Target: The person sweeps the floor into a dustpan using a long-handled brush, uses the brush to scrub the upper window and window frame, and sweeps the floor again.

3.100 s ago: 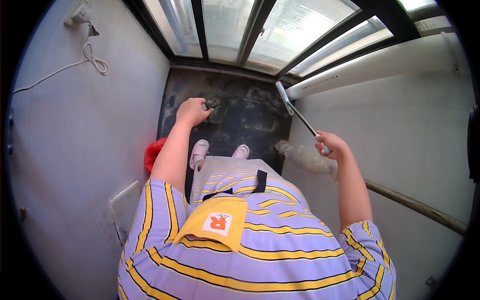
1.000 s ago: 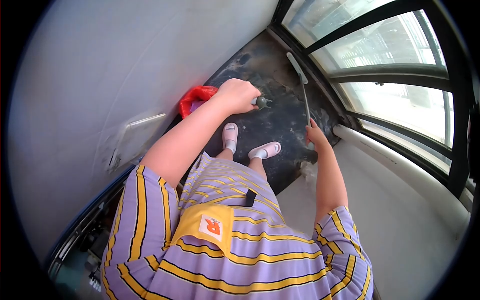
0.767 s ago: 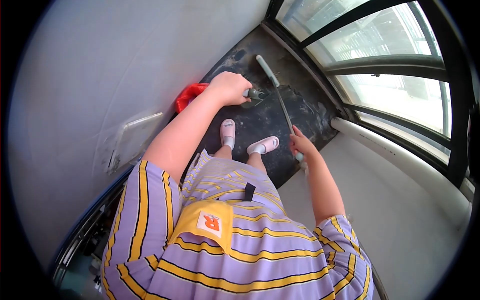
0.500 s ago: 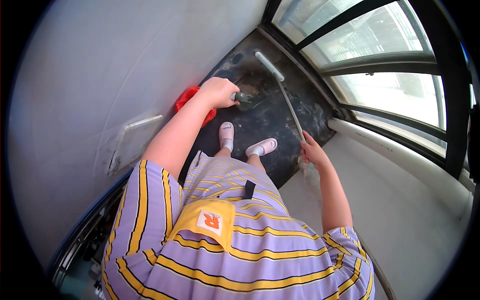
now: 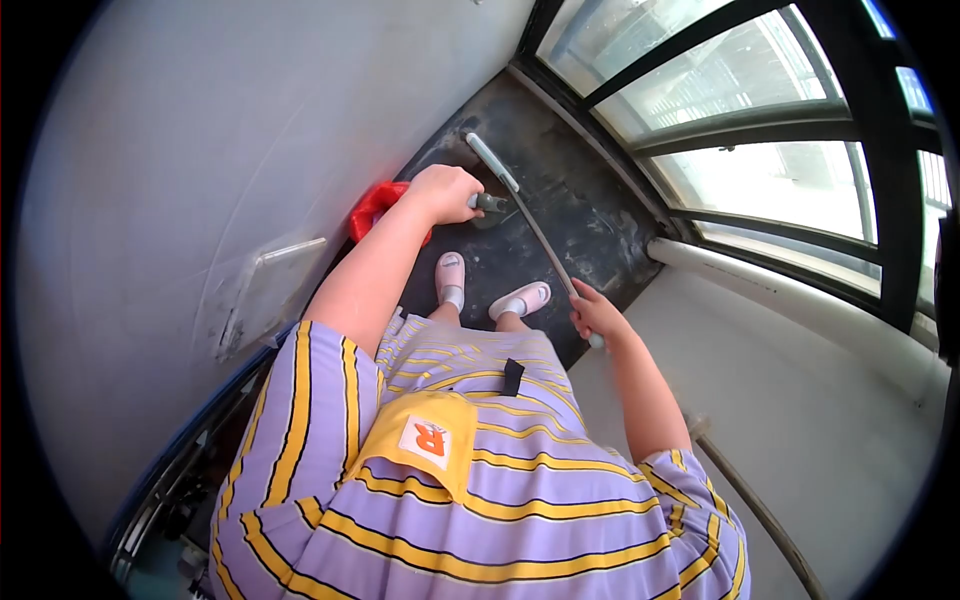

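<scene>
My left hand [image 5: 446, 194] is closed around a small grey-green tool [image 5: 488, 203], whose far end points right over the dark floor; its exact kind is unclear. My right hand [image 5: 594, 310] grips the handle of a long squeegee-like tool [image 5: 541, 238]. The pale head [image 5: 493, 163] of that tool is to the upper right of my left hand, over the dark floor [image 5: 590, 215]. A red bag [image 5: 374, 208] lies beside the left wall, partly hidden by my left forearm.
Black-framed windows [image 5: 760, 190] run along the upper right, with a white pipe [image 5: 740, 270] below them. A pole [image 5: 760, 515] stands at the lower right. The grey wall [image 5: 200, 150] is on the left, and dark shelving [image 5: 165, 500] at lower left.
The view has turned right since the oldest frame. Lately my right hand has moved slightly left and down, and the pale tool head has swung left toward my left hand. Both grips are kept.
</scene>
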`<state>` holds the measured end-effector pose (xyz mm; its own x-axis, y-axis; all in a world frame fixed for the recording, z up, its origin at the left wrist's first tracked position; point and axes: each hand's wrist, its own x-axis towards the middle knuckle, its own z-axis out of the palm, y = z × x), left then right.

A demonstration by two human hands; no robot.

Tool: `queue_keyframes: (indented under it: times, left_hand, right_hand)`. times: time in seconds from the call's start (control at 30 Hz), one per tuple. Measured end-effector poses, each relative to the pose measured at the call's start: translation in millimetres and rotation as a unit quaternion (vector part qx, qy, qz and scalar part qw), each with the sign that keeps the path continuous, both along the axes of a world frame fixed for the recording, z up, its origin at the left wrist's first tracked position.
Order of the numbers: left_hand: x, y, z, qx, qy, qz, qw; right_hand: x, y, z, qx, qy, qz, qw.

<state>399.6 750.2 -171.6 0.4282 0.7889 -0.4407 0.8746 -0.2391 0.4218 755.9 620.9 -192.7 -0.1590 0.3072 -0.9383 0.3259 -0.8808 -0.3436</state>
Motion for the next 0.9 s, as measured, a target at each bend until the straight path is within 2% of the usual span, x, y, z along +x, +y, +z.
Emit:
queue_keyframes:
  times: [0.1, 0.13, 0.2, 0.3, 0.47, 0.63, 0.73, 0.83, 0.9]
  left_hand:
    - [8, -3, 8, 0.024, 0.0, -0.013, 1.0]
    - [9, -9, 12, 0.024, -0.006, -0.006, 1.0]
    - [-1, -23, 17, 0.029, -0.016, 0.009, 0.999]
    - [-18, -38, 14, 0.033, -0.032, 0.032, 0.998]
    - [-5, -34, 15, 0.058, -0.014, 0.138, 0.989]
    - [8, -32, 6, 0.054, -0.009, 0.171, 0.984]
    - [9, -26, 2, 0.026, 0.017, 0.176, 0.984]
    - [11, -26, 0, 0.024, 0.023, 0.179, 0.983]
    - [19, -28, -1, 0.023, 0.025, 0.179, 0.983]
  right_hand:
    - [33, 12, 36, 0.048, -0.034, 0.063, 0.996]
    - [34, 23, 41, 0.081, -0.087, 0.122, 0.985]
    - [32, 43, 27, 0.134, -0.114, 0.158, 0.972]
    - [23, 92, -21, 0.178, -0.125, 0.186, 0.958]
    - [6, 189, -90, 0.179, -0.101, 0.19, 0.96]
    - [10, 215, -162, 0.144, -0.101, 0.197, 0.965]
    - [19, 193, -137, 0.122, -0.138, 0.218, 0.958]
    - [74, 191, -131, 0.084, -0.076, 0.229, 0.967]
    - [110, 204, -97, 0.06, -0.036, 0.251, 0.965]
